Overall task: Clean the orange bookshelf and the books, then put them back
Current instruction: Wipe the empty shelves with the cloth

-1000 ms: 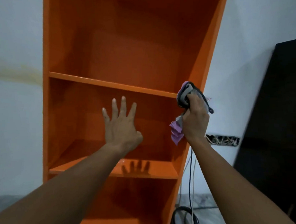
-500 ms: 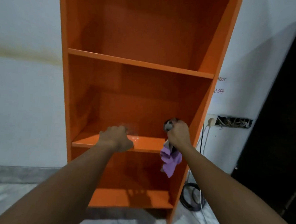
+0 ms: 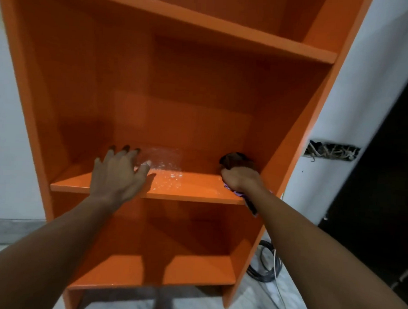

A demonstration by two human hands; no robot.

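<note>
The orange bookshelf (image 3: 178, 91) fills the view, and no books stand on the shelves I can see. My left hand (image 3: 119, 171) rests flat with fingers spread on the left part of the middle shelf board (image 3: 191, 191). A patch of white droplets or dust (image 3: 167, 162) lies on the board just right of that hand. My right hand (image 3: 240, 178) is closed on a purple and grey cloth (image 3: 235, 159) pressed on the board's right end, against the side panel. Part of the cloth hangs over the front edge.
A white wall flanks the bookshelf on both sides. A wall opening with loose wires (image 3: 330, 152) sits to the right, beside a dark door or panel (image 3: 387, 164). Coiled black cable (image 3: 265, 264) lies on the marble floor by the bookshelf's right foot.
My view dropped and moved closer. My right hand brought the cloth down from the upper shelf edge onto the middle board. My left hand lowered onto the same board and opened flat.
</note>
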